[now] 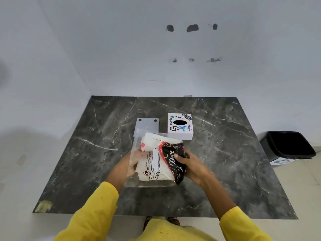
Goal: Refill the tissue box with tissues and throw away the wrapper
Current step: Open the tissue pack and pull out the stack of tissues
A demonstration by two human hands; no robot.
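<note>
A clear plastic wrapper (157,164) with black, red and white print holds a stack of white tissues (152,141), lifted just above the dark marble table (217,153). My left hand (127,166) reaches inside the wrapper's left side and grips the tissues. My right hand (188,164) pinches the black printed right end of the wrapper. Behind them stands the white tissue box (180,126), covered in stickers, with a dark oval slot on top. Its flat grey bottom panel (147,126) lies beside it to the left.
A black waste bin (286,145) with a dark liner stands on the floor off the table's right edge. White walls close the back and left. A worn patch (43,206) marks the table's near left corner.
</note>
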